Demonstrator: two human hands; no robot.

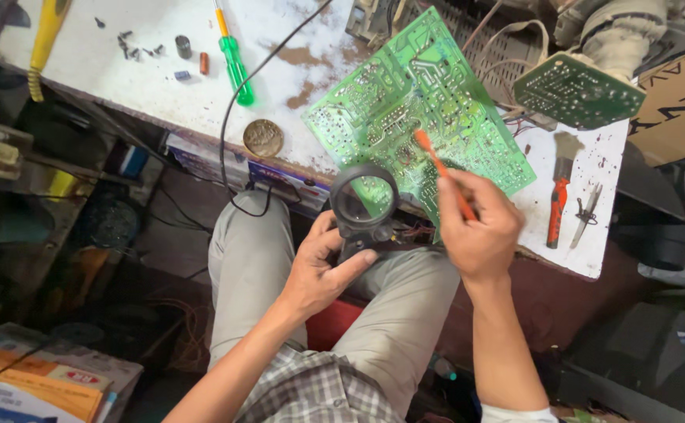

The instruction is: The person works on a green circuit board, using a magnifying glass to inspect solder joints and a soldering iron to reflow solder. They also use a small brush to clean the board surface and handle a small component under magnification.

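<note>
The head view shows an inspection-and-cleaning step on a circuit board, judged from what both hands hold. Your left hand (pixel 323 270) is closed around the handle of a black magnifier (pixel 364 205), with the lens raised over the near edge of the green circuit board (pixel 425 110). The board lies tilted on the white tabletop (pixel 147 78), solder side up, and its near corner overhangs the edge above your lap. Your right hand (pixel 479 227) grips an orange brush (pixel 440 166) like a pen, with its tip on the middle of the board.

The next move calls for keeping the lens centred on the spot under the brush tip and for light strokes, so that the overhanging board does not shift.

To the right, a smaller green board (pixel 577 90) hangs on wires, and a red-handled brush (pixel 559 196) and tweezers (pixel 587 213) lie on the tabletop.

Limits of view: the bristles are too small to make out. What shows through the lens is a blur. Your left fingers cover the lower part of the magnifier handle. The component side of the board is hidden.
</note>
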